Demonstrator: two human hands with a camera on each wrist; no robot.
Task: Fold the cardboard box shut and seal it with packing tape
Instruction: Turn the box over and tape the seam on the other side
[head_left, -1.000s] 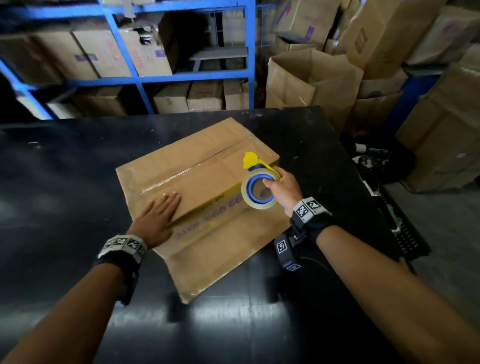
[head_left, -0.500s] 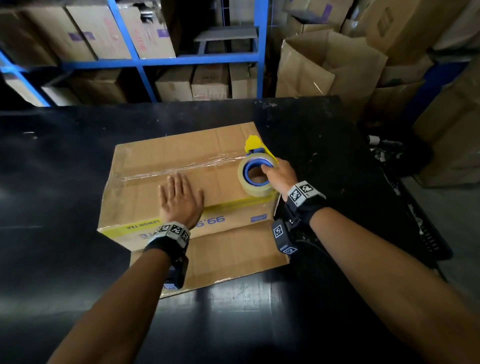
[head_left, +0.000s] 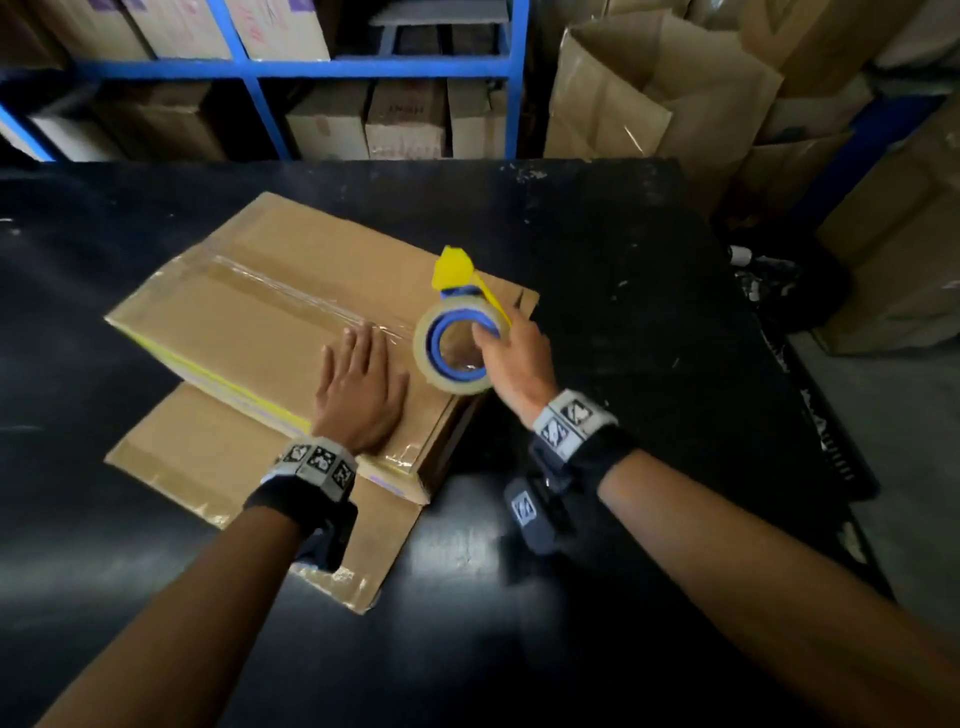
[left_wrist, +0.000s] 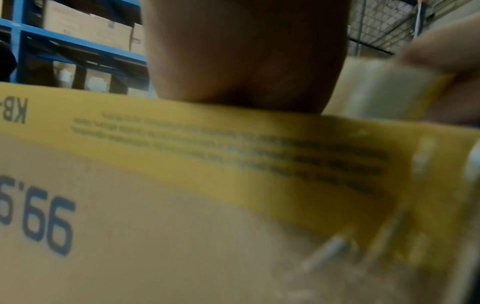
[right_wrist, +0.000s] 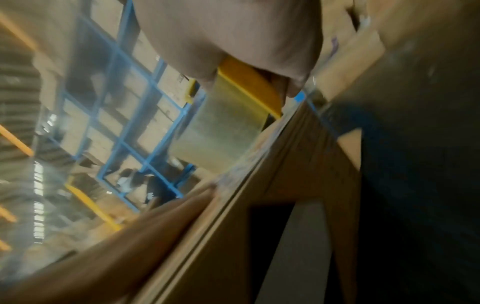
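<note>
A brown cardboard box (head_left: 249, 312) with a yellow printed band lies closed on the black table (head_left: 623, 291). A strip of clear tape (head_left: 291, 291) runs along its top seam. My left hand (head_left: 358, 384) lies flat on the box top, fingers straight, near the right end. My right hand (head_left: 511, 353) grips a tape dispenser (head_left: 457, 338) with a yellow cutter and blue core, standing on the box's right end. In the left wrist view the box side (left_wrist: 182, 205) fills the frame. The tape roll (right_wrist: 221, 131) shows in the right wrist view above the box edge.
A loose flap (head_left: 208, 467) lies on the table in front of the box. Blue shelving (head_left: 291, 67) with cartons stands behind the table. Open cardboard boxes (head_left: 649, 93) are stacked at the back right. The table's right edge drops to the floor.
The box has turned clockwise on the table. My left hand slid to the right along the top, close to the dispenser. The dispenser stays at the box's right end.
</note>
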